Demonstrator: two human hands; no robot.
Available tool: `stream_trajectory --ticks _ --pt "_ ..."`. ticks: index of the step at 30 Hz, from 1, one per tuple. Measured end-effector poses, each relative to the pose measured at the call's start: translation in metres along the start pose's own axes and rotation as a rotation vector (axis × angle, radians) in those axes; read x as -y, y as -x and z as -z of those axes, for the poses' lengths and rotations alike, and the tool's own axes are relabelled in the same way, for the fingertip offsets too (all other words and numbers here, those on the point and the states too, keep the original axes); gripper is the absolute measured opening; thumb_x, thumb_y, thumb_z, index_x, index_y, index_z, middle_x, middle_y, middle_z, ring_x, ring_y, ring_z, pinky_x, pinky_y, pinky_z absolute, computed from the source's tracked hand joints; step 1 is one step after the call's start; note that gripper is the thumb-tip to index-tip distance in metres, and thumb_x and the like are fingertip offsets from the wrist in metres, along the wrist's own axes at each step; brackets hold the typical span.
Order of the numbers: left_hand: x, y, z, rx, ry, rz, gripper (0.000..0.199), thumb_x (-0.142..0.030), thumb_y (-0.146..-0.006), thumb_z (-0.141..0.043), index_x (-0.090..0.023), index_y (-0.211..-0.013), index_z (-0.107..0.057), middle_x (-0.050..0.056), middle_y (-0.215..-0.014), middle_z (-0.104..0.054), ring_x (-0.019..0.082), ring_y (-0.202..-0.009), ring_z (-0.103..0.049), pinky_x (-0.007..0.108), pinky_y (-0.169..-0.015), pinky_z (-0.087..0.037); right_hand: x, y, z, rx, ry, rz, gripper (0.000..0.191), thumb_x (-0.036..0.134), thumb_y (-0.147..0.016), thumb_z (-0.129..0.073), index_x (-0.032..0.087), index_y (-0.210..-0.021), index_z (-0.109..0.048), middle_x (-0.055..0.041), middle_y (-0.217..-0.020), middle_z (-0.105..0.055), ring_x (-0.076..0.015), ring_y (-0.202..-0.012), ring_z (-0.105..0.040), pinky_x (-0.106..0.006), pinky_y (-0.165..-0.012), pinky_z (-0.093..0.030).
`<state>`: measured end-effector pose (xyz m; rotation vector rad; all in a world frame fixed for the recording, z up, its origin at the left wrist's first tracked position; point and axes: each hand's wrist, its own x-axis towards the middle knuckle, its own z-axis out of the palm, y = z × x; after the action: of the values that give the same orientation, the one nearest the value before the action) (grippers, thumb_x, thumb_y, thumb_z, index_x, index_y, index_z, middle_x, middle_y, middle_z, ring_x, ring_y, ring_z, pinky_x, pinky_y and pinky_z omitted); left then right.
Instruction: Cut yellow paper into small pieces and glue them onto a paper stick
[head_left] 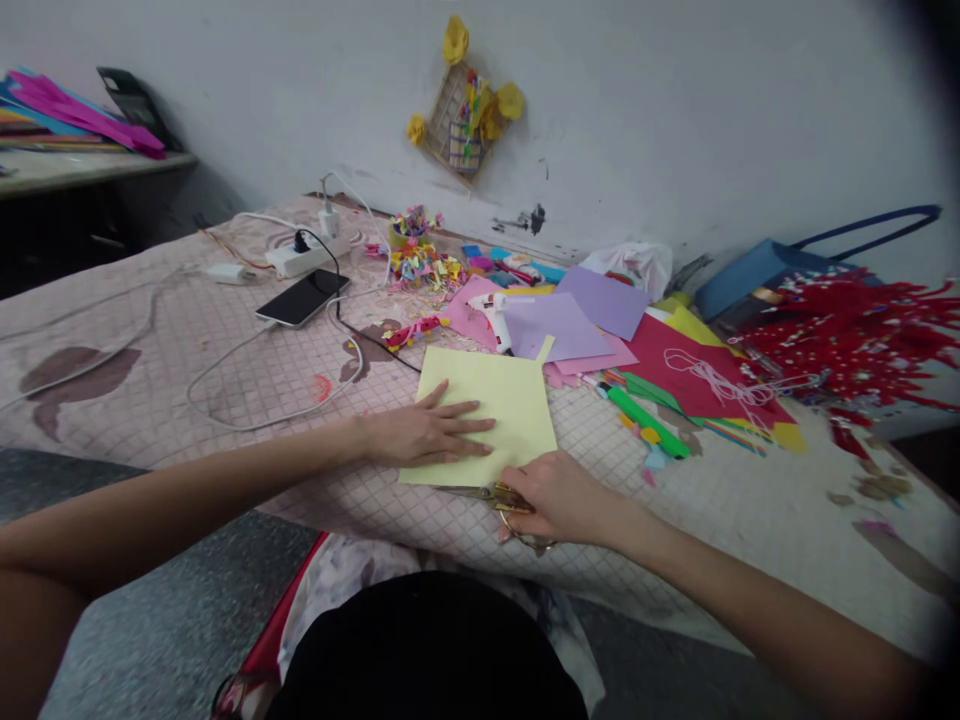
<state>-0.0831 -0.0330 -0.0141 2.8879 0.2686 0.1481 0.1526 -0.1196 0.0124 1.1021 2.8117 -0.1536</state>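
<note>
A pale yellow sheet of paper (487,395) lies near the table's front edge. Spread flat on its left part is my left hand (429,432), fingers apart and pointing right. At the sheet's lower right edge, my right hand (551,495) is wrapped round the gold handles of a pair of scissors (529,542). The scissor blades point left along the sheet's bottom edge and are partly hidden by the paper. A narrow yellow strip (546,349) sticks up at the sheet's top right corner.
Behind the sheet are a white glue gun (495,318) and purple paper (551,325). A green cutter (649,422) and red paper (697,370) lie right. To the left are a phone (303,298), a power strip (300,257) and looping cables. Red tinsel stands far right (862,335).
</note>
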Motion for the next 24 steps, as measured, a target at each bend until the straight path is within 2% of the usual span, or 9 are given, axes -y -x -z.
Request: stream_trajectory --ticks 7,14,19,24 --pt "0.000 0.000 -0.001 -0.020 0.023 0.001 0.042 -0.033 -0.090 -0.032 -0.038 -0.132 -0.030 -0.005 -0.144 -0.023 0.021 -0.135 -0.008 0.050 -0.106 0.008 0.005 -0.010 0.000 0.005 0.041 -0.008 0.053 0.065 -0.073 -0.046 0.014 -0.077 -0.057 -0.0051 -0.063 -0.064 -0.0164 -0.055 -0.057 -0.024 -0.050 -0.022" --pt "0.001 0.000 -0.002 -0.001 0.019 0.008 0.042 -0.034 -0.091 -0.029 -0.038 -0.133 -0.028 -0.005 -0.145 -0.021 0.021 -0.135 -0.006 0.051 -0.105 0.010 0.005 -0.008 -0.001 0.012 0.053 0.004 0.043 0.057 -0.074 -0.054 0.015 -0.078 -0.057 -0.0038 -0.066 -0.066 -0.0158 -0.057 -0.058 -0.023 -0.049 -0.023" --pt "-0.001 0.000 0.000 -0.019 0.040 0.020 0.041 -0.034 -0.091 -0.031 -0.038 -0.131 -0.032 -0.005 -0.144 -0.025 0.021 -0.135 -0.009 0.051 -0.105 0.007 0.011 -0.014 0.006 0.016 0.039 -0.005 0.053 0.066 -0.072 -0.048 0.014 -0.077 -0.057 -0.0062 -0.064 -0.065 -0.0170 -0.056 -0.059 -0.025 -0.049 -0.022" --pt "-0.001 -0.001 0.000 -0.008 0.041 0.033 0.042 -0.034 -0.090 -0.034 -0.039 -0.131 -0.032 -0.005 -0.144 -0.025 0.021 -0.135 -0.009 0.050 -0.105 0.009 0.014 -0.022 0.007 -0.008 0.043 0.028 0.050 0.064 -0.071 -0.051 0.014 -0.076 -0.056 -0.0053 -0.064 -0.066 -0.0176 -0.057 -0.060 -0.024 -0.049 -0.023"
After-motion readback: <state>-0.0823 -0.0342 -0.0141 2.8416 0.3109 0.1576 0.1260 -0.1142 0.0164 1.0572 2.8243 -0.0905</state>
